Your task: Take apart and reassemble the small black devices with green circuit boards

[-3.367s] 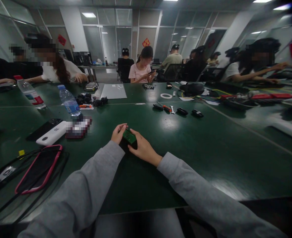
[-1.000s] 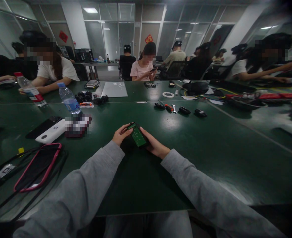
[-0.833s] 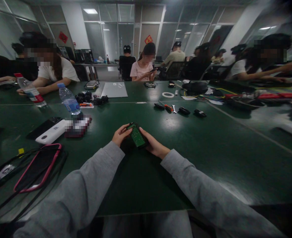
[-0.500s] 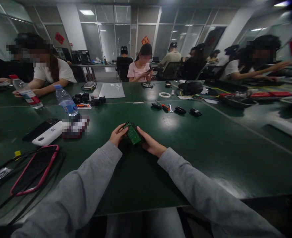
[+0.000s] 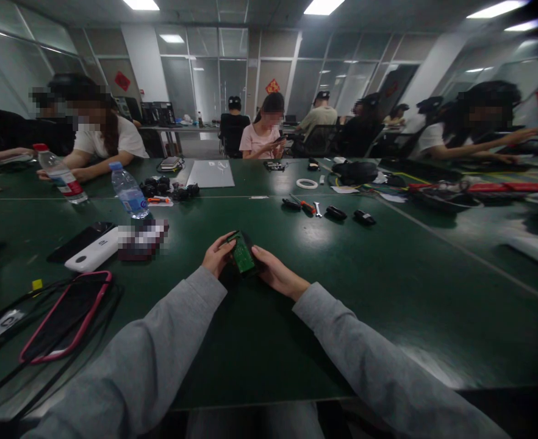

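Note:
Between my hands, above the dark green table [image 5: 365, 292], is a small device with a green circuit board [image 5: 244, 255] facing up and a black edge or casing around it. My left hand [image 5: 218, 253] grips its left side, with the thumb lying on the board's upper left. On the other side, my right hand [image 5: 276, 271] holds the right edge, thumb along the black casing. The fingers underneath are hidden by the device.
At left lie a white power bank [image 5: 95, 249], a pink-rimmed phone [image 5: 68, 317] with cables, and a blue-capped bottle [image 5: 129, 192]. Ahead are a wrench [image 5: 317, 209], an orange screwdriver [image 5: 307, 208] and black parts [image 5: 336, 213]. Several people sit around.
The view has tilted up slightly, so the scene sits lower. The board is turned a little more upright between my hands, which keep their hold.

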### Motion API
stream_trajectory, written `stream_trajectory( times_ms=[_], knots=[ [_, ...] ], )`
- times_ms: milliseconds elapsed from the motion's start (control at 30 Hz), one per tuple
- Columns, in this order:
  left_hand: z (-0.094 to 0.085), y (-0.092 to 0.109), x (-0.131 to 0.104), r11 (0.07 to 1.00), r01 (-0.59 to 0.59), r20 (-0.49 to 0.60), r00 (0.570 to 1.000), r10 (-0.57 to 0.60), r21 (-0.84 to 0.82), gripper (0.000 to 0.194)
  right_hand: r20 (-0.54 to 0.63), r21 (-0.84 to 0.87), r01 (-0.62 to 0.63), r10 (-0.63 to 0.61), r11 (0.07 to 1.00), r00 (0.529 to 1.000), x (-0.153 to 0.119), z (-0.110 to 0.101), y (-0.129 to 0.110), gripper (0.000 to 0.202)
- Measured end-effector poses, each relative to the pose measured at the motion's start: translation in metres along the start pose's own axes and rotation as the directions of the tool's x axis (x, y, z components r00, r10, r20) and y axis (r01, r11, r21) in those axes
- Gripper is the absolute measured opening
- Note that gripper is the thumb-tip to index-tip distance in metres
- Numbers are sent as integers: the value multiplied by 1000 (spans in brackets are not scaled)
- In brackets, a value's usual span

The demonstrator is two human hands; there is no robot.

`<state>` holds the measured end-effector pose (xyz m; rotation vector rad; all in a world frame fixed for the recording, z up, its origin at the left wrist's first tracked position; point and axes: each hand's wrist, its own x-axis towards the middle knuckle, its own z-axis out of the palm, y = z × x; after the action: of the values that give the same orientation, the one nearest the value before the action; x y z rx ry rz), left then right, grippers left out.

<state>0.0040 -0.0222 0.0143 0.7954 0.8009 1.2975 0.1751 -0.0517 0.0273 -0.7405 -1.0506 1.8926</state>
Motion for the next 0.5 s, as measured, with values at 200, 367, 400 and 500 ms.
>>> stream_trajectory(
  times_ms=[200,367,400,500],
  knots=[
    [11,1,-8,958,270,69,962,-264,-100,41,-90,-119,155,-166,981,982,2,0,6,48],
    [30,-2,-23,908,372,151,925,-347,-194,52,-64,-551,313,-413,774,908,1,2,12,52],
    [30,-3,-24,901,384,151,921,-359,-201,55,-46,-617,328,-449,715,892,0,4,13,51],
    [26,-7,-20,891,400,169,914,-370,-215,62,-24,-700,349,-509,622,860,-3,7,15,49]
  ],
)
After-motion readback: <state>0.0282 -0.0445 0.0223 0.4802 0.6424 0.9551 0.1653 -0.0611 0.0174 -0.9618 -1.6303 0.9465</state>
